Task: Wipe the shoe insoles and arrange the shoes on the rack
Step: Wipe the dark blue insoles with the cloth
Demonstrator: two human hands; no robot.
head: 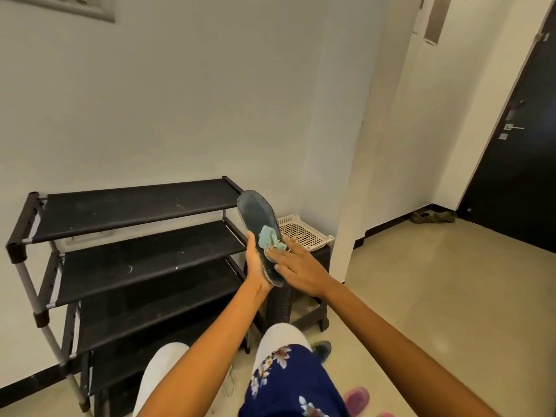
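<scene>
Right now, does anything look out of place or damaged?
The insole has a frayed, worn edge. A pair of shoes lies loose on the floor by the dark door, far from the rack.

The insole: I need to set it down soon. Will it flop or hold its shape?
Probably fairly stiff: the insole stands straight above the left hand gripping only its lower end. It looks thin, so likely light. The right hand presses the cloth without visibly bending it.

We had only one view, a wide-angle camera worn on the head, which looked forward and down from close above the knees. It faced a black tiered fabric-shelved shoe rack (141, 230) against a pale wall (180, 100) (lines bowed toward the edges), with a dark door (517, 164) at far right.
</scene>
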